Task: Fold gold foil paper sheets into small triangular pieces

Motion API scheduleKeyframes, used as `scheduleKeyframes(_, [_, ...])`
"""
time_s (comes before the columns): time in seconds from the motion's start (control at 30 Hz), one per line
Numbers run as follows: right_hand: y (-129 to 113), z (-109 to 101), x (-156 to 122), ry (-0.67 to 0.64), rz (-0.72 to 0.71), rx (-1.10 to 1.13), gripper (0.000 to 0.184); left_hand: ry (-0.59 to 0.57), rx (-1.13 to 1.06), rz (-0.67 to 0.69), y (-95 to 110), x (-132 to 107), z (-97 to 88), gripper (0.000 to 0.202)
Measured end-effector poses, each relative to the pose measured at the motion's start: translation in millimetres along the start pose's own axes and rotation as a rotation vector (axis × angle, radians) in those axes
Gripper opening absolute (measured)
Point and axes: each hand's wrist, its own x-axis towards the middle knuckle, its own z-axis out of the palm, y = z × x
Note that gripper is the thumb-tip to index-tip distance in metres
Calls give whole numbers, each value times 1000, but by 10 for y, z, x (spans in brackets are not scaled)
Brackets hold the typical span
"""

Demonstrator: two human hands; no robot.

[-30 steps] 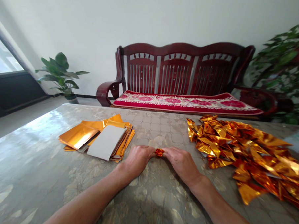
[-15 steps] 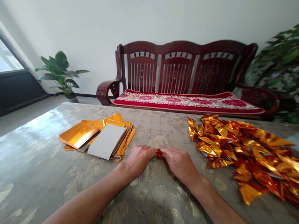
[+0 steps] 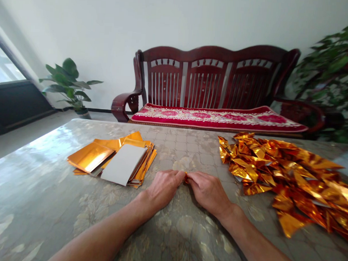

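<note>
My left hand (image 3: 164, 187) and my right hand (image 3: 207, 190) rest on the table (image 3: 44, 201) with their fingertips meeting. Both pinch a small piece of gold foil paper (image 3: 186, 178); only a sliver of it shows between the fingers. To the left of my hands lies a stack of flat gold foil sheets (image 3: 115, 162), the top sheet turned white side up. On the right spreads a pile of folded gold foil pieces (image 3: 287, 177).
The table has a glossy, marble-patterned top. Behind it stands a dark red wooden bench (image 3: 210, 89) with a red cushion. A potted plant (image 3: 68, 85) sits on the floor at the back left, and leafy plants (image 3: 332, 76) fill the right edge.
My hands have closed in on each other, so less of the foil piece shows between them. They stay at the same spot on the table.
</note>
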Motion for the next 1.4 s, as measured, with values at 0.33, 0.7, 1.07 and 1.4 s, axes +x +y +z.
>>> scheduleKeyframes(0.33, [-18,-5,23,36,2,-67,20,-66,-3,-111,108,36,-37,16])
scheduleKeyframes(0.7, [-12,-54,29,66,-81,-61,24,-106,-3,-86,125,42,-24,13])
scheduleKeyframes(1.07, [-18,-29,51,19,-5,-36,25,-78,-42,-79,68,39,-21,15])
scheduleKeyframes(1.4, [-79,20,12,58,139,-6,23,-42,-18,-145,125,47,42,22])
